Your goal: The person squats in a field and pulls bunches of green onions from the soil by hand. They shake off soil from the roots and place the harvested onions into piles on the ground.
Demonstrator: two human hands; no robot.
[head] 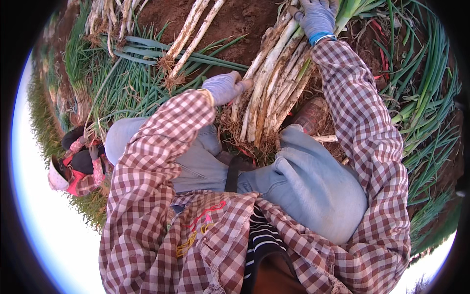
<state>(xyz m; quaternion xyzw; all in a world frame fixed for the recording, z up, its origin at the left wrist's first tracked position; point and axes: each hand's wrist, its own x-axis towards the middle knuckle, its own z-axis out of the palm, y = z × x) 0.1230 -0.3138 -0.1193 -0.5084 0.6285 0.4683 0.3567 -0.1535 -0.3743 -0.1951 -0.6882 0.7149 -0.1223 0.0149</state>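
Note:
A thick bunch of green onions with long white stalks point(271, 81) and soil on their roots lies before my knees, roots towards me. My left hand point(226, 87), in a pale knitted glove, is at the bunch's left side, its thumb and fingertips against an outer stalk near the root end; whether it grips that stalk is unclear. My right hand point(318, 18), gloved as well, lies over the upper part of the bunch, where the stalks turn green. Its fingertips are cut off by the top edge of the picture, and its hold on the stalks cannot be made out.
Two loose onion stalks point(192, 40) lie on the soil at the upper left, near another bunch point(110, 22). Green onion leaves point(125, 84) cover the ground on the left, and more leaves point(422, 99) lie at the right. A co-worker point(79, 165) in a hat is at the far left.

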